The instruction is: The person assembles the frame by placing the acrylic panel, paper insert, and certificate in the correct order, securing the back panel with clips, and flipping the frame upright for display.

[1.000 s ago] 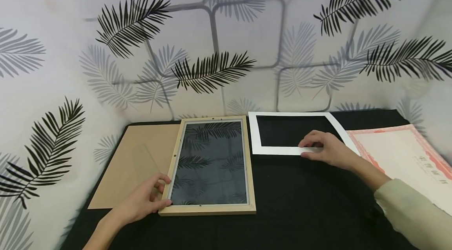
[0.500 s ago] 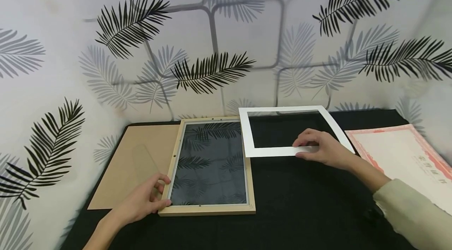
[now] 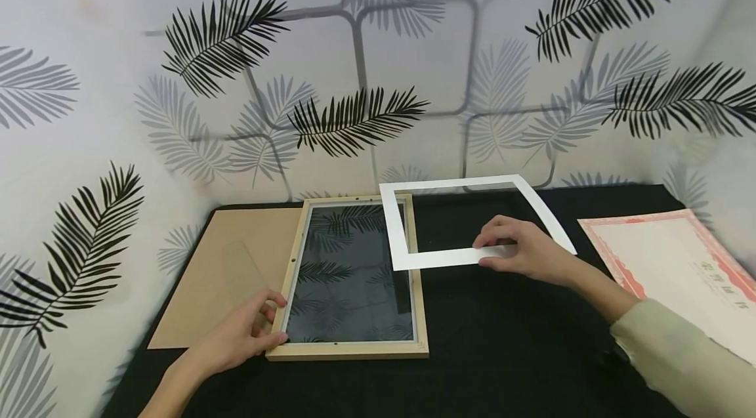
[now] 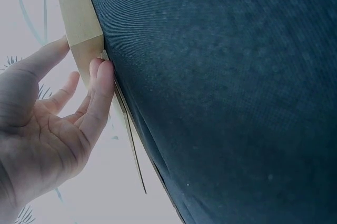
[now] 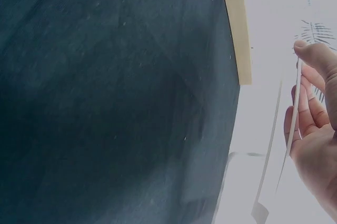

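Two printed tones, black and grey, pattern the pale backdrop [image 3: 413, 44] with feathery leaves, above a matte black cloth [image 3: 508, 352]. On the cloth lies a rectangular frame of light wood [image 3: 420, 319], its dark, glossy pane [image 3: 348, 280] mirroring the leaves. Beside its left edge is a smooth, flat brown board [image 3: 195, 280]; well off to the right, a cream sheet with a red ornamental border [image 3: 679, 260]. Thinnest is the white mat [image 3: 437, 260], a narrow-sided rectangle around a large opening.

The left hand [image 3: 236, 336] is partly curled, gripping the wooden frame's near left corner between thumb and fingers. The right hand [image 3: 525, 250] is nearly closed, thumb and fingers pinching the mat's near edge. From that pinch the mat reaches leftward, tilted and raised, its left end over the frame's right side, well apart from the left hand.
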`<state>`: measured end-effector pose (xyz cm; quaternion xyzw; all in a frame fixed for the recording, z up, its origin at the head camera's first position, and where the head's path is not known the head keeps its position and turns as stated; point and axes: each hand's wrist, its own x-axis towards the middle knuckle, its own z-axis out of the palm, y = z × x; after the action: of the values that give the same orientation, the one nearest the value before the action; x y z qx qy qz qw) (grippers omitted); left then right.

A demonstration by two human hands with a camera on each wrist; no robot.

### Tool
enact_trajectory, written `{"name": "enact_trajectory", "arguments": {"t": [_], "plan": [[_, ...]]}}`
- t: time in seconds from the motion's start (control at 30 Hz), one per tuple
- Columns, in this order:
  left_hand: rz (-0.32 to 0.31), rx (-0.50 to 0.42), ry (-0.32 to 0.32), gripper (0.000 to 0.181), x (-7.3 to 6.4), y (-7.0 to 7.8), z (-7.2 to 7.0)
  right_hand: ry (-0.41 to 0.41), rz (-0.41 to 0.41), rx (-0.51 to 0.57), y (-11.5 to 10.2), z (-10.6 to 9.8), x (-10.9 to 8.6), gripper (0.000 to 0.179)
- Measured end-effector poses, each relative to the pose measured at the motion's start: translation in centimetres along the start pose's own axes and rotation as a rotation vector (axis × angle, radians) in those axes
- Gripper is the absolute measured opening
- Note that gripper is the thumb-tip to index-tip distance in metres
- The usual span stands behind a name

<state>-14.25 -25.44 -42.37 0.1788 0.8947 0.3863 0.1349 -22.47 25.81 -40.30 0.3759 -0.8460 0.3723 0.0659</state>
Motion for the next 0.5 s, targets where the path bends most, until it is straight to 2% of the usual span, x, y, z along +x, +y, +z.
{"name": "enact_trajectory", "arguments": {"t": [0.3, 0.5], "plan": [[0.05, 0.02, -0.004, 0.046, 0.1, -0.1, -0.2, -0.034, 0.002, 0.007, -0.9, 1.1, 1.4, 0.025], [0.046, -0.004, -0.007, 0.045, 0.0, -0.1, -0.2, -0.065, 0.006, 0.038, -1.7, 1.9, 2.3, 0.025]]}}
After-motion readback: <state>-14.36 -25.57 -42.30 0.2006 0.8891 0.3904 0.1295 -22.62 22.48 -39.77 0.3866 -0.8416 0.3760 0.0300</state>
